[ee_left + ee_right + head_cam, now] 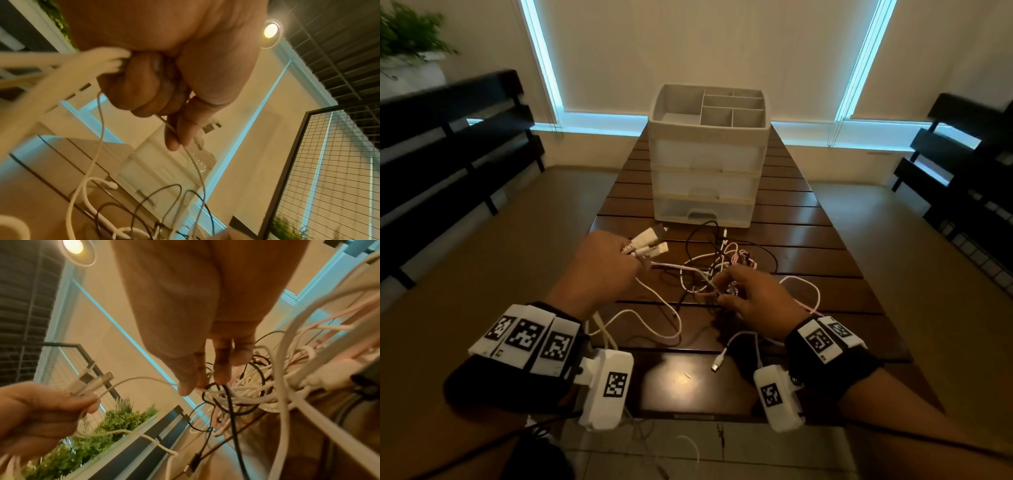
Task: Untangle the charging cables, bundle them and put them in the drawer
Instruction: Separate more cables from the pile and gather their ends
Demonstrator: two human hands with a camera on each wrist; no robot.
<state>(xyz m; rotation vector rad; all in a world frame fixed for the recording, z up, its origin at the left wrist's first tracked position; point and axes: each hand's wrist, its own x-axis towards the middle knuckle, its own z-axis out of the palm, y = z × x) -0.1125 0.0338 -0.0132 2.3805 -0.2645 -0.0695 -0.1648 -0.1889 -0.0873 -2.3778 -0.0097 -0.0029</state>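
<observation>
left hand [599, 265]: fist clamped round white plug ends [649, 241]
right hand [755, 298]: fingertips pinching white cable [709, 282] at tangle [717, 265], mid-table [825, 240]
drawer unit [707, 156]: far end, drawers closed

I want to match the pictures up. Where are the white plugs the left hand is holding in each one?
Head: white plugs left of centre, sticking out of the left hand.
Left wrist: blurred, just right of the fingers.
Right wrist: lower left.
Shared landmark: the cable tangle.
</observation>
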